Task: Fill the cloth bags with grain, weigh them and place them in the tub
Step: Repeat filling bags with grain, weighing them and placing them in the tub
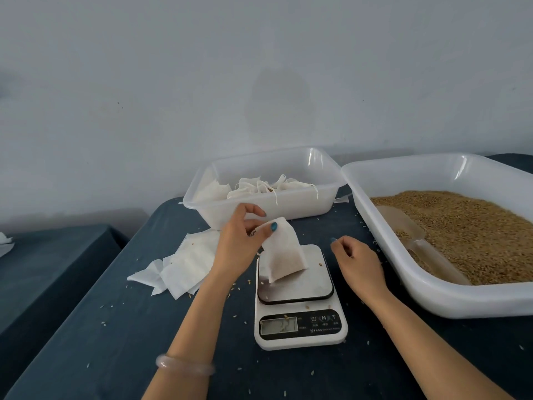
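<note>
My left hand (240,243) pinches the top of a filled white cloth bag (284,252), whose bottom rests tilted on the platform of the white digital scale (300,321). My right hand (356,259) hovers just right of the scale with loosely curled fingers, holding nothing. Behind the scale stands a translucent tub (323,203) holding several filled bags with drawstrings. At the right, a large white tub (386,246) holds brown grain (467,229) and a clear plastic scoop (415,241) lying in it.
A pile of flat empty cloth bags (184,261) lies left of the scale on the dark blue tablecloth (115,327). Loose grains are scattered over the cloth. A second dark table (43,264) stands at the left; a pale wall is behind.
</note>
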`<action>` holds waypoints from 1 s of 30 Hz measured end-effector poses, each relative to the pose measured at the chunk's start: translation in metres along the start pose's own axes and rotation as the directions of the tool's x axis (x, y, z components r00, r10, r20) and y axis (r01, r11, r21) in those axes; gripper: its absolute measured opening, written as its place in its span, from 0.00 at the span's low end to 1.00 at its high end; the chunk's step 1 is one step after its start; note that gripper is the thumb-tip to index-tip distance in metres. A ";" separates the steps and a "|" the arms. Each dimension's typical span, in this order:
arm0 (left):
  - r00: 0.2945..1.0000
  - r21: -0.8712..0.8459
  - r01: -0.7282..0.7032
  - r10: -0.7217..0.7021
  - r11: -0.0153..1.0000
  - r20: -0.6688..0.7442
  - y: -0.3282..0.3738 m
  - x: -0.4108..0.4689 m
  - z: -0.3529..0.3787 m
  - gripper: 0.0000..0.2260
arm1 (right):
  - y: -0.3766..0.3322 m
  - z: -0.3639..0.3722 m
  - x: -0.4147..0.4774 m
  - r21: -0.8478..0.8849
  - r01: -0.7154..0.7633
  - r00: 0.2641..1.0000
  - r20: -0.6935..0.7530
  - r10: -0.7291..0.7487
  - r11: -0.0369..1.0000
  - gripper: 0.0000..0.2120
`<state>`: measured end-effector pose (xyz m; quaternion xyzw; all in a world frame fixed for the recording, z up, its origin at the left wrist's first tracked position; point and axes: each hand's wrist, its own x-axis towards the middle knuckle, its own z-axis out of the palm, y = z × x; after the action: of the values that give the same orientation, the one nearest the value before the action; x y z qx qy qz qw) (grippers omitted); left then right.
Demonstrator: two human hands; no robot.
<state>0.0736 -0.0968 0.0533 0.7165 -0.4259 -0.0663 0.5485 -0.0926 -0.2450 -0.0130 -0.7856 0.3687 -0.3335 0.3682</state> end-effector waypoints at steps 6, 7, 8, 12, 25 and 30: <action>0.991 0.255 -0.105 0.123 0.961 -0.054 0.011 0.052 -0.022 0.08 | 0.002 0.001 0.001 0.005 -0.011 1.000 -0.007 0.011 1.000 0.17; 0.988 0.244 -0.093 0.119 0.965 -0.097 0.014 0.064 -0.030 0.11 | 0.003 0.001 0.001 0.010 -0.017 1.000 -0.007 0.017 1.000 0.18; 0.983 0.220 -0.081 0.114 0.972 -0.144 0.016 0.077 -0.037 0.14 | 0.003 0.002 0.001 0.015 -0.026 1.000 -0.006 0.026 1.000 0.18; 0.961 0.199 -0.059 0.109 0.978 -0.254 0.022 0.128 -0.060 0.21 | 0.003 0.004 0.002 -0.026 -0.041 0.999 -0.003 0.041 0.999 0.17; 0.945 0.728 0.047 -0.268 0.684 0.190 -0.061 0.149 -0.059 0.19 | 0.003 0.004 0.002 -0.047 -0.023 1.000 0.004 0.023 0.999 0.17; 0.968 0.749 0.013 -0.195 0.662 0.156 -0.064 0.143 -0.065 0.20 | 0.002 0.003 0.000 -0.051 -0.022 1.000 0.006 0.023 0.998 0.17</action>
<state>0.2337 -0.1450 0.0779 0.8885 -0.4326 0.0017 0.1530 -0.0910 -0.2454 -0.0159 -0.7917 0.3848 -0.3172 0.3529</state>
